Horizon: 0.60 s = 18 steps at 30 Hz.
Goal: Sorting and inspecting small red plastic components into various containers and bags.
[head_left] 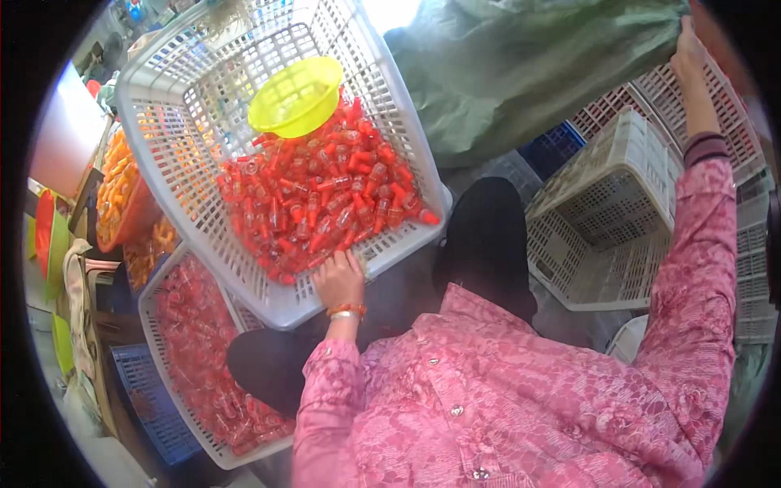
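A large white plastic basket [399, 98] stands tilted in front of me, part full of small clear bottles with red caps [325, 195]. On top of those bottles leans a yellow-green bowl [297, 98]. My left hand [339, 279] grips the basket's near rim, its fingers curled over the edge. Out at the upper right my right hand [689, 55] is closed on the edge of a green woven sack [521, 73]. The sack hangs stretched from that hand toward the basket's right side, and its upper part runs out of view.
Left of my knee sits a second white basket [150, 313] of similar red-capped pieces. Beyond it are orange items [118, 183] in a container and a blue crate [150, 398]. Empty white crates [626, 179] lie to the right, near a blue crate [553, 150].
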Motion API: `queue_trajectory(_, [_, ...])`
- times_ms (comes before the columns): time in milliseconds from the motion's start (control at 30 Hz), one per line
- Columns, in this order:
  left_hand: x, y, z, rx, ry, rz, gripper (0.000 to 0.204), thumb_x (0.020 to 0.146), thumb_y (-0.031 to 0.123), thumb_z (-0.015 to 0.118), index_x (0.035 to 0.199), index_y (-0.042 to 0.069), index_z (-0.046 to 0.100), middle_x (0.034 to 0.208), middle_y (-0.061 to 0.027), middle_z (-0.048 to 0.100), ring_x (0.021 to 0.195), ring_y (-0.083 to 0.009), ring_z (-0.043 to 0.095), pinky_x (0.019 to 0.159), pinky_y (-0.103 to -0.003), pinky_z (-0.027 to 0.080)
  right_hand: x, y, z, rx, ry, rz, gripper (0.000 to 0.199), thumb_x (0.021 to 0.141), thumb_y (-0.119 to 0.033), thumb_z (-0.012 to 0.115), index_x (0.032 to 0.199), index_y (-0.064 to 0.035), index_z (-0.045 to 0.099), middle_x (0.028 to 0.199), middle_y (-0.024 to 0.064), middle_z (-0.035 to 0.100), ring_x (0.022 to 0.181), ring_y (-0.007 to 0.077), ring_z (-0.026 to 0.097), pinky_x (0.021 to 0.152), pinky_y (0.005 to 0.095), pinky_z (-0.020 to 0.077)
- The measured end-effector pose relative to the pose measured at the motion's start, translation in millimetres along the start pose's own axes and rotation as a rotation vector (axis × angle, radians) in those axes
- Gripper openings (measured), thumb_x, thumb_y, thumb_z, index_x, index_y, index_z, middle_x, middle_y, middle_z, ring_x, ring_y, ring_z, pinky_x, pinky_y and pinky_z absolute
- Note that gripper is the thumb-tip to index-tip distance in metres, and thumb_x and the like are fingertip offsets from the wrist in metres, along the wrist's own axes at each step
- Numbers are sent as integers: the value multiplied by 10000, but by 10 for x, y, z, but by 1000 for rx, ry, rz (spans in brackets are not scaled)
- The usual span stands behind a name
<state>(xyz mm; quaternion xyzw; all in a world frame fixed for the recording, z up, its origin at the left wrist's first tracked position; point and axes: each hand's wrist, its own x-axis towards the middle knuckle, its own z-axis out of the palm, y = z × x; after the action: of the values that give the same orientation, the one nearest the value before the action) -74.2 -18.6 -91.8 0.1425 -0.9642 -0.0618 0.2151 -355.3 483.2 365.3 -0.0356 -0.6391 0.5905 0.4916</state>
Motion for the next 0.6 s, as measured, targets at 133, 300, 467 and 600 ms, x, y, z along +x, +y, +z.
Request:
queue_trajectory(133, [-81, -185, 70, 10, -49, -26, 269, 895, 281, 511, 788, 53, 605, 781, -146, 636, 714, -328, 616, 657, -432, 465, -1071, -257, 42, 217, -312, -97, 507, 894, -345, 491, 1178, 76, 502, 1001, 300, 595, 980, 379, 587, 831, 449, 458])
queue_trajectory(300, [130, -140, -22, -309, 137, -202, 301, 910, 285, 513, 828, 10, 607, 815, -167, 629, 715, -301, 607, 675, -411, 467, -1695, -259, -650, -118, -1140, -15, 297, 907, -264, 505, 1043, -21, 607, 961, 45, 620, 856, 127, 569, 760, 281, 469])
queue_trajectory(467, [862, 1143, -1157, -1269, -41, -165, 382, 880, 320, 604, 1053, -17, 550, 926, -173, 615, 844, -242, 619, 738, -348, 480, -2756, -136, -1059, -569, -2038, 17, 387, 800, -347, 658, 967, 0, 619, 836, 148, 628, 775, 277, 612, 704, 372, 479])
queue_trajectory(600, [1249, 2042, -1159, -1066, 2, -58, 545, 817, 333, 666, 1185, -18, 472, 997, -201, 606, 938, -256, 609, 782, -360, 475, -3013, -246, -1171, -672, -2219, -104, 482, 810, -375, 652, 1104, -1, 576, 971, 184, 618, 890, 308, 608, 769, 380, 479])
